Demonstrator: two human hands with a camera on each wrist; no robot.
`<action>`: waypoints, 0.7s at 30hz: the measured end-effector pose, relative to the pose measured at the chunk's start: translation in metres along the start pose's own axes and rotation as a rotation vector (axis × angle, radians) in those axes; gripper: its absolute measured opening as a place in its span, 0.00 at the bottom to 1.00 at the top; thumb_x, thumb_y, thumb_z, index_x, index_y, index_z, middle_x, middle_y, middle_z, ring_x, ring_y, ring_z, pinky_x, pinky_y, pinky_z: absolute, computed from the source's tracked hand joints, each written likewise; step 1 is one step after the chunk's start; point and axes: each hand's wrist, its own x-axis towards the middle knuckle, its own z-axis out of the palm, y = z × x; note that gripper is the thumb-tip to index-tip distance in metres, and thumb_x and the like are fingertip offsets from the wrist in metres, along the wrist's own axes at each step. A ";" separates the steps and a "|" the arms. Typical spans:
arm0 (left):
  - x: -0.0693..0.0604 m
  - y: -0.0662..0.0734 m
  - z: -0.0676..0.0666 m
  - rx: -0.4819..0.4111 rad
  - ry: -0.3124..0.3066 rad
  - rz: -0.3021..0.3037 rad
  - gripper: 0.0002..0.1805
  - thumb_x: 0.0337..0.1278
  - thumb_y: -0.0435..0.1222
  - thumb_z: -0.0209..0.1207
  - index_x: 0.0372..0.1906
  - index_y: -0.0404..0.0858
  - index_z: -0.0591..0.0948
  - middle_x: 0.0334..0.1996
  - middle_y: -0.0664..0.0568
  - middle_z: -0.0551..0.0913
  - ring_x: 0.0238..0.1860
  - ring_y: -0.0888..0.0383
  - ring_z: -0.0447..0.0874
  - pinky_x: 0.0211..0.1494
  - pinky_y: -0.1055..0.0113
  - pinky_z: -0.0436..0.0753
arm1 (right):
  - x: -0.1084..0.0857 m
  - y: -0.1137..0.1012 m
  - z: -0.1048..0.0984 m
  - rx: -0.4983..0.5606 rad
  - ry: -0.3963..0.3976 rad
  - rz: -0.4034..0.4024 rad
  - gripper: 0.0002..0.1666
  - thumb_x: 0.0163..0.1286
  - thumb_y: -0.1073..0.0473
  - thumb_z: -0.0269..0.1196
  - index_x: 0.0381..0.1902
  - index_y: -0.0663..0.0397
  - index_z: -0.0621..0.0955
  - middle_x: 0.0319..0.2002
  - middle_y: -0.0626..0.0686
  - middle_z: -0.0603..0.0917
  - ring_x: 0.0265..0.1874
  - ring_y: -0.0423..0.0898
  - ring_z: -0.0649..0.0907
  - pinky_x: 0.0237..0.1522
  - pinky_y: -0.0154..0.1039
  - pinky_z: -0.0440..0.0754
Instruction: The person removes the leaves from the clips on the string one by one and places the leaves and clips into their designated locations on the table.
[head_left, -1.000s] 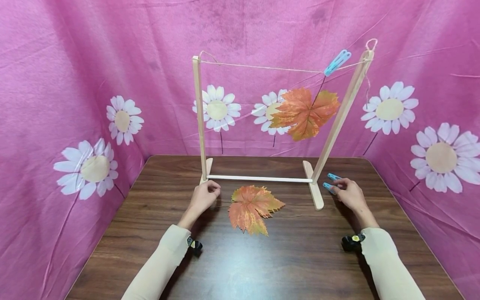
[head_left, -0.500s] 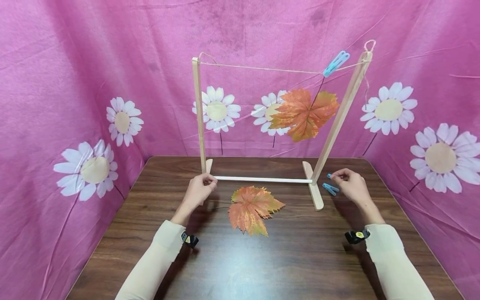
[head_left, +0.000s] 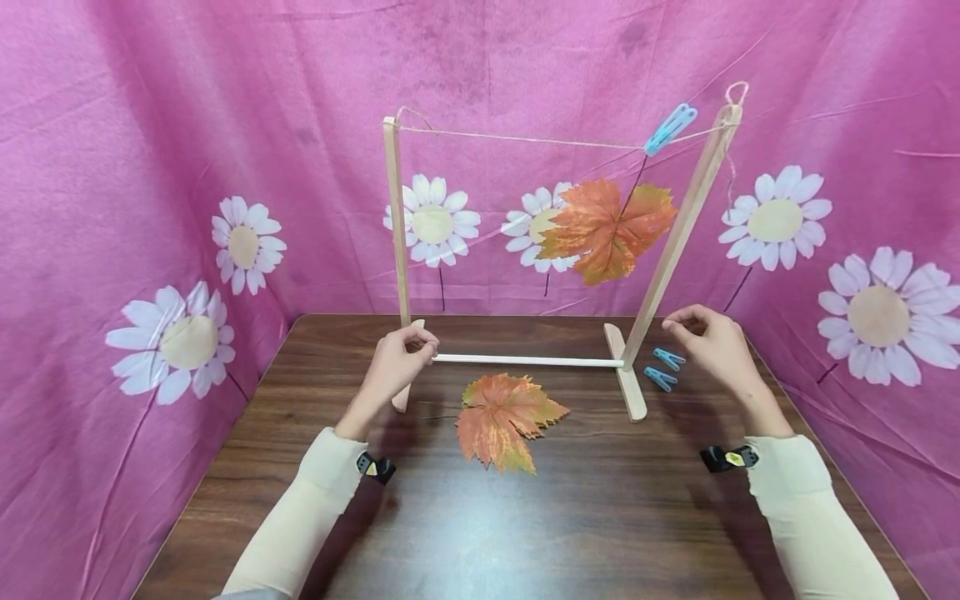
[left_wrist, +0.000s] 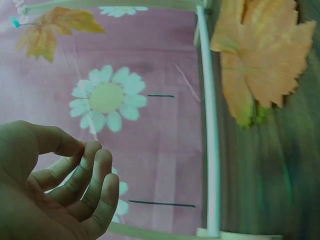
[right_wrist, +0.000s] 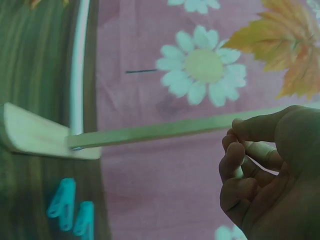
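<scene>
The left hand [head_left: 401, 360] and right hand [head_left: 712, 346] were loosely curled, with nothing seen held. One leaf [head_left: 611, 231] was suspended, its stem clamped to the string [head_left: 525, 137] by a peg [head_left: 667, 132]. A loose leaf [head_left: 504, 417] and two pegs [head_left: 661, 378] were laid on the tabletop [head_left: 592, 508], presumably for easy reach.

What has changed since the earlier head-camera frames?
The right hand has lifted away from the two blue pegs, leaving them beside the stand; the left hand has also risen. Neither holds anything visible. The hanging leaf, the tabletop leaf and the stand stay as they were.
</scene>
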 end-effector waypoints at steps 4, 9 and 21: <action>0.003 0.011 -0.003 -0.013 -0.004 0.023 0.07 0.70 0.33 0.62 0.43 0.37 0.89 0.36 0.45 0.93 0.37 0.48 0.93 0.41 0.69 0.84 | 0.003 -0.015 -0.007 0.033 -0.005 0.003 0.13 0.78 0.52 0.66 0.47 0.57 0.87 0.34 0.53 0.91 0.21 0.29 0.81 0.25 0.28 0.77; 0.008 0.024 -0.007 -0.060 -0.014 0.042 0.07 0.71 0.33 0.62 0.45 0.37 0.89 0.37 0.43 0.93 0.37 0.47 0.93 0.38 0.71 0.84 | 0.007 -0.033 -0.016 0.044 0.000 -0.022 0.12 0.78 0.53 0.66 0.45 0.57 0.87 0.25 0.36 0.84 0.17 0.33 0.81 0.21 0.31 0.76; 0.020 0.058 -0.010 -0.115 -0.034 0.113 0.06 0.71 0.32 0.62 0.44 0.36 0.88 0.36 0.43 0.92 0.37 0.47 0.92 0.38 0.71 0.85 | 0.016 -0.064 -0.031 0.006 0.009 -0.068 0.11 0.77 0.53 0.67 0.45 0.55 0.88 0.22 0.43 0.82 0.19 0.33 0.76 0.22 0.33 0.72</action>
